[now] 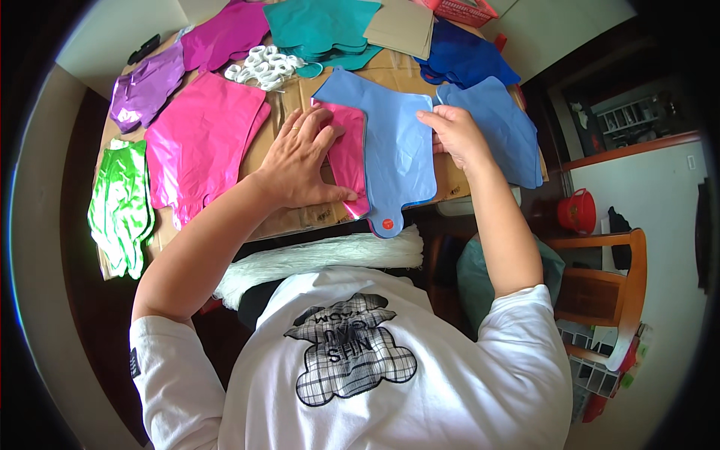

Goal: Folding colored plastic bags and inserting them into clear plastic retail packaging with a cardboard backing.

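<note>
A light blue flat foil balloon point(401, 139) lies in front of me on the cardboard, its narrow tab with a red dot pointing toward me. My right hand point(456, 137) pinches its right edge between thumb and fingers. Along its left side runs a strip of pink foil point(347, 142), either folded over or lying against it; I cannot tell which. My left hand point(304, 157) rests on that strip with fingers spread, thumb near its lower end. More light blue foil balloons point(499, 131) are stacked just right of my right hand.
Pink point(206, 139), green point(120, 206), purple point(150, 86), magenta point(225, 34), teal point(322, 26) and dark blue foil piles point(469, 56) ring the cardboard point(292, 221). White string coils point(266, 67) and brown sheets point(401, 26) lie behind. A white strand bundle point(322, 259) lies before my body.
</note>
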Demonstrator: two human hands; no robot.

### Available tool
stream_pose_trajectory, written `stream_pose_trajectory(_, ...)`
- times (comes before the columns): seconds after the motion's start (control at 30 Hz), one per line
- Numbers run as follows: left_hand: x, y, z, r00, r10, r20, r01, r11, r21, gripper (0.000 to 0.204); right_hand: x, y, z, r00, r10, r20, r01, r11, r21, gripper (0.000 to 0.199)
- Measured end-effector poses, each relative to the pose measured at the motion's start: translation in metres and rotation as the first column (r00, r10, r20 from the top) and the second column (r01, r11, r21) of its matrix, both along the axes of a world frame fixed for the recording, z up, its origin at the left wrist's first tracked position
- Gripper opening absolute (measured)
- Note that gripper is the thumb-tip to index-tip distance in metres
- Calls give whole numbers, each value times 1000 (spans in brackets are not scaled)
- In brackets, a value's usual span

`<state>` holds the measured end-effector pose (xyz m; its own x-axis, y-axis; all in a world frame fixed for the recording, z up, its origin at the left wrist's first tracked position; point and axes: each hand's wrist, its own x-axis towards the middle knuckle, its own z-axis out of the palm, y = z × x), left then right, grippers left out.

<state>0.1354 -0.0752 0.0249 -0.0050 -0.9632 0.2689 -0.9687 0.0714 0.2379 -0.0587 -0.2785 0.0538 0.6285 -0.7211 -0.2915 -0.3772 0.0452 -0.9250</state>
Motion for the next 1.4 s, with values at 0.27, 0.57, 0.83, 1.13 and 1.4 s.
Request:
stream_pose_trajectory(0.27,-4,-5,0,997,-19,73,18,1000,15,101,5,-21,-13,955,-70,-289,-109,822,-559,21)
stream_pose_trajectory(0.57,-3,-7,-3,998,-27,64,25,999,32,104,2,-16,-7,992,-83,-97,55,964,-258,24)
stream_pose_trajectory(0.83,-1,-4,-5,997,-16,74,16,1000,2,104,22,29,31,948,-72,-310,-237,494,-837,19)
stream_pose_trajectory(1.13,0,-6,-6,1000,-16,-19,16,999,-48,113,63,72,-11,945,98,-312,-322,109,-941,11)
stream_pose_trajectory(1.4,-1,-3,-3,998,18,-53,-20,999,-34,120,60,78,-19,960,224,-168,-201,133,-971,14)
